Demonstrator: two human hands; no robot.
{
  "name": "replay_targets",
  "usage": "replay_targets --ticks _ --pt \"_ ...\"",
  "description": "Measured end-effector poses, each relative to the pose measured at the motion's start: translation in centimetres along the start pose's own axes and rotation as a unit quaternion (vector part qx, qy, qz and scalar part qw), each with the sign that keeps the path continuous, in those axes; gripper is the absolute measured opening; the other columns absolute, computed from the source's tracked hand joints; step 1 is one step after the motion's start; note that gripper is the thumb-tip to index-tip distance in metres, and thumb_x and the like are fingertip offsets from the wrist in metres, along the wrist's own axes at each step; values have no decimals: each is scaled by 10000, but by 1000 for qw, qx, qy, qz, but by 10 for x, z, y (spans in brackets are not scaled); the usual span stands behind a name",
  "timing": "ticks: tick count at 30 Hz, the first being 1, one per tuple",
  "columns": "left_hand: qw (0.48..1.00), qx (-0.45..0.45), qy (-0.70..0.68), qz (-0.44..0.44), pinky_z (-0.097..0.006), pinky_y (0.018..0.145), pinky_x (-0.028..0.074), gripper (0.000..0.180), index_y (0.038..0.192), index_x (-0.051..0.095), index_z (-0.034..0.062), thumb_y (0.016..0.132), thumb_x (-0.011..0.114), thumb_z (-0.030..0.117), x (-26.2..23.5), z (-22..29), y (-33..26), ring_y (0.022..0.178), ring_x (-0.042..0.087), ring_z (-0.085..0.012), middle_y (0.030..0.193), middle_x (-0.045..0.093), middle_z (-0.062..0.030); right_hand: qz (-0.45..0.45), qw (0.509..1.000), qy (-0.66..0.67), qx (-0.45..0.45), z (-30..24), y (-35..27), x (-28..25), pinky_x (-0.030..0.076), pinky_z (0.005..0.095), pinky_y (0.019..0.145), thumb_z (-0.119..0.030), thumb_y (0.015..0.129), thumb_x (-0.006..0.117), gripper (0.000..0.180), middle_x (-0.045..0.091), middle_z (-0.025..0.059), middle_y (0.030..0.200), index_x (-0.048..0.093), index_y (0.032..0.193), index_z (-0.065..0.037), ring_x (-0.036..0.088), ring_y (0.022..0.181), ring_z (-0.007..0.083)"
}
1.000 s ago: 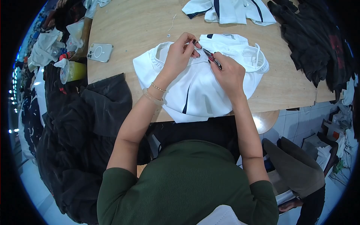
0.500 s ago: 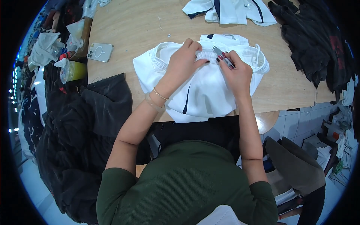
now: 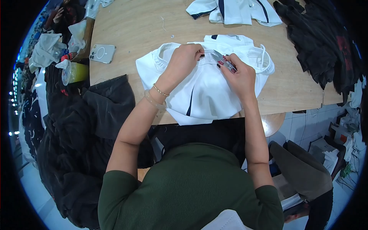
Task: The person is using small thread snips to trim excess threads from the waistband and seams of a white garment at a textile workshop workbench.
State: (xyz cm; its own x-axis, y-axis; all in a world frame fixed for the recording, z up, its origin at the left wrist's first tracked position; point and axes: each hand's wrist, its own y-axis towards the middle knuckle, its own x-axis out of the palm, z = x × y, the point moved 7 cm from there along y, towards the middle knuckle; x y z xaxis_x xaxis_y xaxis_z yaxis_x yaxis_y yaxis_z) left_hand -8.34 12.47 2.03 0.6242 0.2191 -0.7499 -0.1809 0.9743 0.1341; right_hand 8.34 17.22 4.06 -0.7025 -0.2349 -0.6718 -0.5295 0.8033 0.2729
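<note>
Since half a second ago, the left hand (image 3: 185, 60) has bunched its fingers inward, its thumb now out of sight, and the right hand (image 3: 241, 75) has tipped its snips (image 3: 227, 64) further toward it. The wooden table (image 3: 128, 25) spreads under the white garment (image 3: 209, 88); a heap of dark cloth (image 3: 69, 142) hangs left of that garment, on the person's side. The garment itself lies at the table's near edge, its lower hem hanging slightly over. Beyond the garment's left side rests a phone (image 3: 102, 53) (well apart from the work).

The biggest risk, I judge, is to the cloth: if the gathered waistband (image 3: 209, 60) slips or puckers, the points could nick the fabric. With the tips so near the left fingers, a small overshoot could also prick one.

The left hand's grip looks narrow, closed on cloth at the waistband. The right holds the snips firmly between thumb and fingers, points toward the left hand; how far the blades are parted I cannot tell.
</note>
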Motion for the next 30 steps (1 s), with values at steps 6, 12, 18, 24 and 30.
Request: replay_targets --ticks 6,12,18,24,30 --pt "991 82 -72 72 -344 634 474 105 913 564 -18 814 570 -51 -10 16 6 717 597 -297 837 601 -141 19 996 -27 -77 -7 1 0 444 335 505 -183 760 684 135 632 53 673 625 855 -106 607 589 231" --pt "994 72 -48 74 -354 634 477 97 934 552 -8 841 548 -36 -6 13 6 716 605 -304 833 613 -151 -40 994 -77 -65 -10 8 2 467 304 545 -165 757 708 176 672 76 757 657 903 -81 623 602 217" --pt "994 66 -49 70 -359 637 482 91 935 552 -5 845 553 -21 -6 13 7 716 610 -309 833 618 -151 -49 991 -96 -75 -18 14 3 457 358 540 -176 784 649 100 634 49 704 602 845 -111 623 652 238" --pt "996 70 -28 56 -354 656 491 107 936 557 -7 833 550 -36 -6 15 6 749 614 -302 871 601 -143 -99 982 -133 -90 -23 20 9 462 369 563 -167 790 637 113 632 48 712 593 879 -113 626 685 233" --pt "994 65 -59 58 -341 670 499 113 938 562 -19 834 540 -57 -8 18 5 776 619 -275 923 558 -118 -114 975 -156 -112 -25 24 13 461 376 559 -166 797 627 100 639 50 705 584 859 -100 625 671 247"
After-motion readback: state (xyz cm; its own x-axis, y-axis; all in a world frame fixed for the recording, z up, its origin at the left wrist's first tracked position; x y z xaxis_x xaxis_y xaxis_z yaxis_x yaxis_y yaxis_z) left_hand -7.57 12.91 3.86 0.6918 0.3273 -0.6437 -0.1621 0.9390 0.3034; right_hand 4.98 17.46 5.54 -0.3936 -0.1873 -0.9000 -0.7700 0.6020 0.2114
